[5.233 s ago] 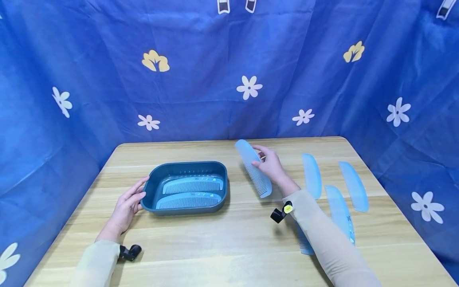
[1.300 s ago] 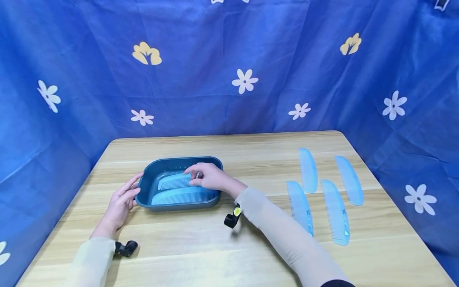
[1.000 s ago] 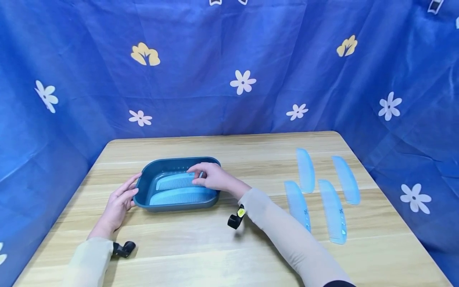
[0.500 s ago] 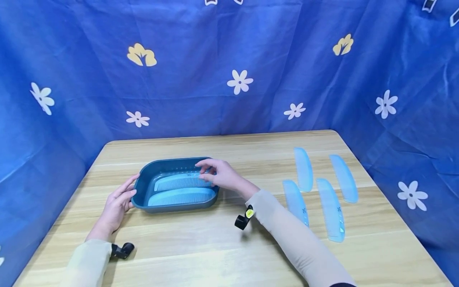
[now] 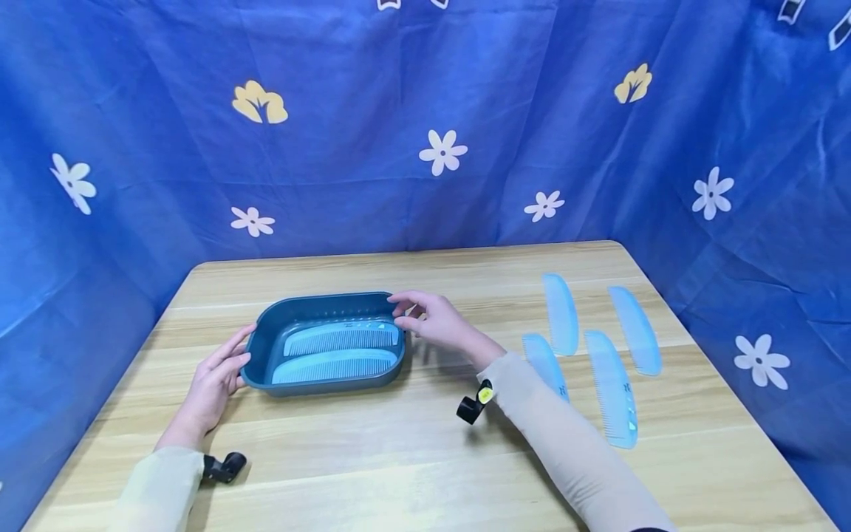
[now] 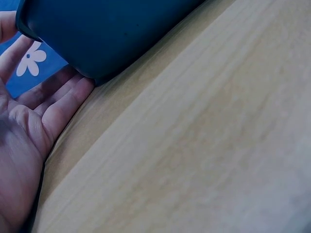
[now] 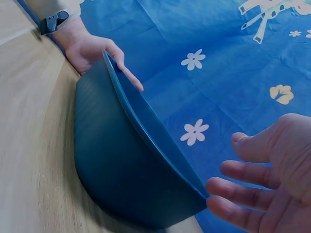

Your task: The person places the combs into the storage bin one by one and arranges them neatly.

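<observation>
A dark teal plastic basin (image 5: pixel 319 387) stands on the table left of centre. My left hand (image 5: pixel 210 388) holds its left end, thumb at the rim and other fingers against the lower wall in the left wrist view. Inside, a blue comb (image 5: pixel 340 338) with printed marks lies at the back. Parallel in front of it is another blue comb (image 5: pixel 335 365), its visible face plain. My right hand (image 5: pixel 435 318) is at the basin's right end, fingers loosely bent, thumb apart and nothing held. In the right wrist view its fingertips (image 7: pixel 214 187) are beside the basin's rim.
Several pale blue combs lie on the wooden table (image 5: pixel 372 465) at the right, among them a far comb (image 5: pixel 561 314), a rightmost comb (image 5: pixel 636 330) and a near comb (image 5: pixel 612 389). My right sleeve (image 5: pixel 565 443) partly covers another comb (image 5: pixel 544 362). Blue flowered cloth (image 5: pixel 346 148) surrounds the table.
My right hand first held a comb beside the basin, then reached inside, and has now moved out rightward without it. The front comb in the basin now shows a plain face. My left hand stayed.
</observation>
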### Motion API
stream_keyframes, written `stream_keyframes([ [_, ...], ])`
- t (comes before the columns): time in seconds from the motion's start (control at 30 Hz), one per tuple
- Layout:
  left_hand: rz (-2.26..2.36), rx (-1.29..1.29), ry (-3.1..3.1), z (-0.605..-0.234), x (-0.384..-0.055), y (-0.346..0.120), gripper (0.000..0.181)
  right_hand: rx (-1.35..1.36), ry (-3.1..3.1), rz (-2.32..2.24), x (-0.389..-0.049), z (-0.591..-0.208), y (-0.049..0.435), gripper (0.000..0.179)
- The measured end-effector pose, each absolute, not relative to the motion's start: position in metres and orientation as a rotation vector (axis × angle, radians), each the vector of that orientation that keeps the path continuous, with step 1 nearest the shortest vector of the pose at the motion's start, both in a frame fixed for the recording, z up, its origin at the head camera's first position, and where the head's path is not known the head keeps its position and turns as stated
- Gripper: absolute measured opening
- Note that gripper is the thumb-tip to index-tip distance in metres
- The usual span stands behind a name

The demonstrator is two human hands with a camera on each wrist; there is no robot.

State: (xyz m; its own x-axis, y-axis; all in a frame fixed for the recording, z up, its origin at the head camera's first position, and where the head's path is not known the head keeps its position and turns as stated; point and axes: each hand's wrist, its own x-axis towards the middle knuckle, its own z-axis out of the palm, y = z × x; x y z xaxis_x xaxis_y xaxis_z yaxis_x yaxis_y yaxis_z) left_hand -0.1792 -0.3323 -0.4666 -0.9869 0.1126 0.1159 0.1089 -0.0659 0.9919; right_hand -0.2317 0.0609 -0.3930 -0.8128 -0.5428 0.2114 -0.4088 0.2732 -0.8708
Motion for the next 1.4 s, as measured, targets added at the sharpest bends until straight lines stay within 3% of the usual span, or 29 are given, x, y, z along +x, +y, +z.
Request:
stream_keyframes([
  [0.53,2.302,0.29,2.117,-0.466,-0.18,-0.331,0.047,-0.747,2.437,-1.713,-0.232,-0.386,0.092,0.04],
  [1.4,2.298,0.324,2.111,-0.466,-0.18,-0.331,0.047,-0.631,2.463,-1.758,-0.224,-0.406,0.144,0.038],
])
